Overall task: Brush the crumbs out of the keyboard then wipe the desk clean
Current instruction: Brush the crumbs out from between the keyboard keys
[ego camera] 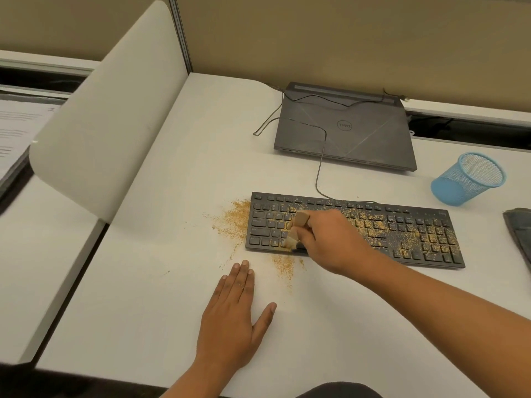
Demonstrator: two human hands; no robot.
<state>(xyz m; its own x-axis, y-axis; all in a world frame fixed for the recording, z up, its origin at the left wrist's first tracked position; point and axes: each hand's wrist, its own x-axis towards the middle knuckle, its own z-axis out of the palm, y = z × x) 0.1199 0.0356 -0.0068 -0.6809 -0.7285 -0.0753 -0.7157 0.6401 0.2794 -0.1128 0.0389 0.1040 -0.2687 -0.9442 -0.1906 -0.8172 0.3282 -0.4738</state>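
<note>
A black keyboard (408,234) lies across the white desk (161,282), its middle and right keys strewn with tan crumbs (373,225). My right hand (330,242) is shut on a small wooden-handled brush (296,229), whose bristles touch the keys at the keyboard's lower left. More crumbs lie on the desk in a patch left of the keyboard (237,218) and in front of it (284,267). My left hand (234,314) rests flat on the desk, palm down, fingers together, a little in front of the keyboard's left end.
A closed dark laptop (344,127) sits behind the keyboard, with a thin cable (320,168) running over it to the keyboard. A blue mesh cup (468,178) lies tipped at the right. A dark cloth (520,234) shows at the right edge. A white divider panel (109,116) borders the left.
</note>
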